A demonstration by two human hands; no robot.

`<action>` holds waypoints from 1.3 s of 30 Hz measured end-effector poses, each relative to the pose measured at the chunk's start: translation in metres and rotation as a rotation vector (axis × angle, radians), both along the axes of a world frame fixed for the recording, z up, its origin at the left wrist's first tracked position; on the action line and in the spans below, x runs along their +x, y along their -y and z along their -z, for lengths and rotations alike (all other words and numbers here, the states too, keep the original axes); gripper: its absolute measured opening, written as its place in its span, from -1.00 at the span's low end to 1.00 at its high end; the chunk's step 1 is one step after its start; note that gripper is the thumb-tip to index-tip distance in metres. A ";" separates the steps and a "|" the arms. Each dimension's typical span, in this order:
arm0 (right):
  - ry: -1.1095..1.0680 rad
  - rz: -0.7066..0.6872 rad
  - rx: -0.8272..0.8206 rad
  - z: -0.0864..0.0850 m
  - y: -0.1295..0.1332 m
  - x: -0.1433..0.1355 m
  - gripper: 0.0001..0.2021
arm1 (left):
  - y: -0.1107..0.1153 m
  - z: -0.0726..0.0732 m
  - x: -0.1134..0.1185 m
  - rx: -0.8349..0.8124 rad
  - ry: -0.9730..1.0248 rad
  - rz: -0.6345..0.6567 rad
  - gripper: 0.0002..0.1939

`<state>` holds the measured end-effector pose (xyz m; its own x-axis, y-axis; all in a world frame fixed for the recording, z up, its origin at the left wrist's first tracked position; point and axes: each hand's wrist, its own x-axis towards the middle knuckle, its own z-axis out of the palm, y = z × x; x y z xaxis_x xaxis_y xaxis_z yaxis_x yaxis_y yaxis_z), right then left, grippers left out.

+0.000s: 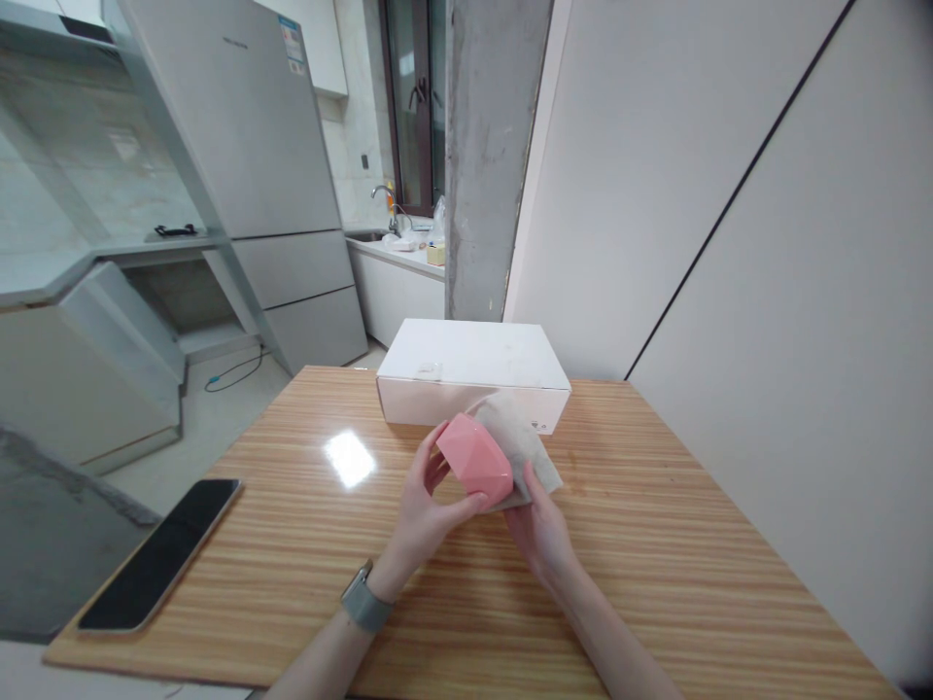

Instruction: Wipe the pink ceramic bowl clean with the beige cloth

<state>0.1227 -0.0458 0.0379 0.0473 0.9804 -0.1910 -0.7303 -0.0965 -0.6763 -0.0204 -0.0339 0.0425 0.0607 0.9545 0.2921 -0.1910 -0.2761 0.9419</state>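
A pink faceted object [475, 457], perhaps a bowl or pot, is tilted above the table in front of me. My left hand [430, 496] grips it from the left, thumb below and fingers along its upper edge. Against its right side lies a pale grey cloth or paper sheet [516, 437]. My right hand [540, 525] pinches the lower part of this sheet, thumb on top and the other fingers underneath, mostly hidden. Whether the right fingers also bear on the pink object through the sheet is hidden.
Just beyond my hands a closed white box [473, 352] stands on the wood-grain table [656, 544]. At the left edge lies a dark-screened phone [164, 554]. A white wall [765, 243] rises to the right; a fridge [240, 126] and a sink counter [397, 277] stand farther back.
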 end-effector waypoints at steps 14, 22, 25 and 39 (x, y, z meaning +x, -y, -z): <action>0.027 -0.023 0.002 0.000 0.002 0.000 -0.51 | -0.002 0.008 -0.002 0.133 -0.108 -0.014 -0.03; 0.047 -0.040 0.007 0.005 0.003 -0.003 -0.54 | -0.007 0.004 -0.007 -0.119 0.102 0.085 -0.42; 0.059 -0.032 0.010 0.004 0.002 -0.003 -0.51 | -0.010 0.005 -0.009 -0.176 0.158 0.088 -0.25; 0.038 -0.002 0.030 0.003 0.001 -0.002 -0.55 | -0.001 -0.003 -0.006 -0.040 0.041 0.026 -0.18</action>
<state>0.1211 -0.0469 0.0345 0.0522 0.9858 -0.1597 -0.7039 -0.0771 -0.7061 -0.0259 -0.0332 0.0455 0.0740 0.9637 0.2565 -0.2366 -0.2329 0.9433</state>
